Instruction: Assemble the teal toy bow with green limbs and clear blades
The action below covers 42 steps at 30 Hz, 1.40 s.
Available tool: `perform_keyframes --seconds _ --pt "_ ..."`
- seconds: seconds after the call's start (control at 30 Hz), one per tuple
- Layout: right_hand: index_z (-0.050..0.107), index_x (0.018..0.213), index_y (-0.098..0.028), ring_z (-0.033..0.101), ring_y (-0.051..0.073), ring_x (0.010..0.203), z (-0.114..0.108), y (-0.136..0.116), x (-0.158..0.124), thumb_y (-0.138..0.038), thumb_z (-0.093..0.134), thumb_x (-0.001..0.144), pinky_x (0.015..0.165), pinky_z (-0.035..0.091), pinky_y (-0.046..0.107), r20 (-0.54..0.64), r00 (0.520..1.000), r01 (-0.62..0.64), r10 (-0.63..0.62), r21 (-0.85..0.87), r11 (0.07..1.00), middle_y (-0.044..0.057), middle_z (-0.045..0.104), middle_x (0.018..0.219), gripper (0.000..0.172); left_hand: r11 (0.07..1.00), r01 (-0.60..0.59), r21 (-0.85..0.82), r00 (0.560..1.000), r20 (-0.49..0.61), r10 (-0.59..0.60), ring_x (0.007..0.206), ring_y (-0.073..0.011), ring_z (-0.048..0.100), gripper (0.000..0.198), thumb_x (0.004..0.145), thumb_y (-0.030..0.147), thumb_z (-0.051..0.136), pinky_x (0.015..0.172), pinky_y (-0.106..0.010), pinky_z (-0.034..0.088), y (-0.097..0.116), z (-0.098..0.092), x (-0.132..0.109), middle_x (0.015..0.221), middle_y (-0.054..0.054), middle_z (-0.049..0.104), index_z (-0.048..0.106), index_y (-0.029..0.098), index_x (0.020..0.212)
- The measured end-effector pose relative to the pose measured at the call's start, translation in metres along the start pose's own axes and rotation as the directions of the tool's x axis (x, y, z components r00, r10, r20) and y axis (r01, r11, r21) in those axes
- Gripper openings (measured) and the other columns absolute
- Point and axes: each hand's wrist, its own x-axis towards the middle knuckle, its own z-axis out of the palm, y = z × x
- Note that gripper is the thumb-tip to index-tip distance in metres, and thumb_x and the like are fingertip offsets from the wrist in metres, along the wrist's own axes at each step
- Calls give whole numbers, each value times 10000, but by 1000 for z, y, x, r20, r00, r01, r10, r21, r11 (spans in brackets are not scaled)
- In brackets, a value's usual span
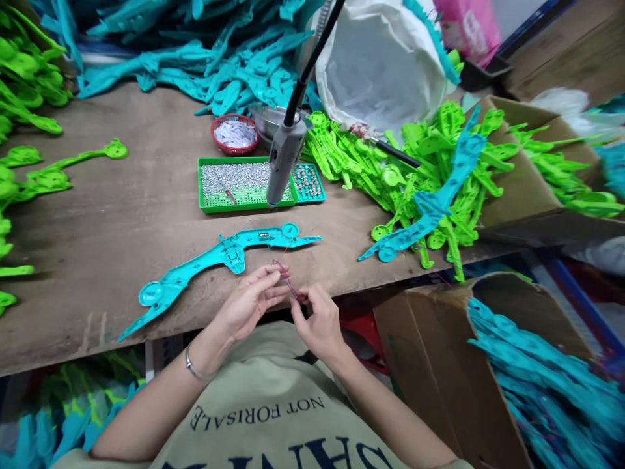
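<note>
Close to the table's front edge, my left hand (251, 298) pinches a thin dark red-purple wire (287, 279) between thumb and fingers. My right hand (318, 319) has its thumb and fingers closed on the wire's lower end. Just beyond both hands lies a long teal plastic part (208, 260) with round cups near its ends and small components set into it. Some wire reaches from its right portion towards my fingers. An electric screwdriver (284, 159) hangs on a black cable above the table.
Behind the screwdriver stand a green tray of screws (234, 185) and a red basket (234, 150) of white pieces. Green parts (390, 172) pile up at right, with a teal part (432, 205) on top. Cardboard boxes (439, 365) flank the right edge; more teal parts (195, 71) fill the back.
</note>
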Motion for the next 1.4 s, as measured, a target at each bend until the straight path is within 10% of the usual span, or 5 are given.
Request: perform_keyframes --seconds 0.4,0.63,0.97,1.13,1.4 --pt "654 730 -189 579 127 578 -45 -13 42 -403 623 878 563 466 244 265 935 -319 234 348 881 -1 648 640 262 999 -48 17 998 -48 49 1251 -267 585 347 707 207 794 1127 -416 401 -18 6 5 1352 -71 641 764 214 1052" --pt "603 760 -194 547 105 482 -57 -12 61 -504 647 863 507 442 224 86 945 -326 317 348 879 -30 596 533 329 996 -84 36 994 -63 86 1196 -287 639 348 707 203 783 1110 -448 419 -13 6 12 1293 -125 666 722 162 1047" --pt "544 859 -210 392 57 324 -53 -27 82 -649 650 828 344 286 177 170 928 -370 332 521 769 -105 486 424 452 987 -110 121 988 -94 122 1085 -204 674 392 746 313 807 1040 -383 455 -35 5 4 1111 -89 736 610 191 1063" --pt "590 913 -197 452 64 374 -47 -30 89 -615 717 786 377 379 184 296 910 -412 288 587 697 -99 522 472 455 938 -122 324 992 78 102 853 -179 663 365 696 436 836 881 -336 503 -46 8 9 928 -68 752 733 153 901" --pt "607 1029 -215 662 91 665 -57 -28 96 -459 805 758 640 561 214 277 932 -361 233 747 559 -46 691 741 415 944 -115 308 993 5 119 784 -162 650 378 741 465 797 876 -327 499 -42 -2 15 830 -47 749 773 152 952"
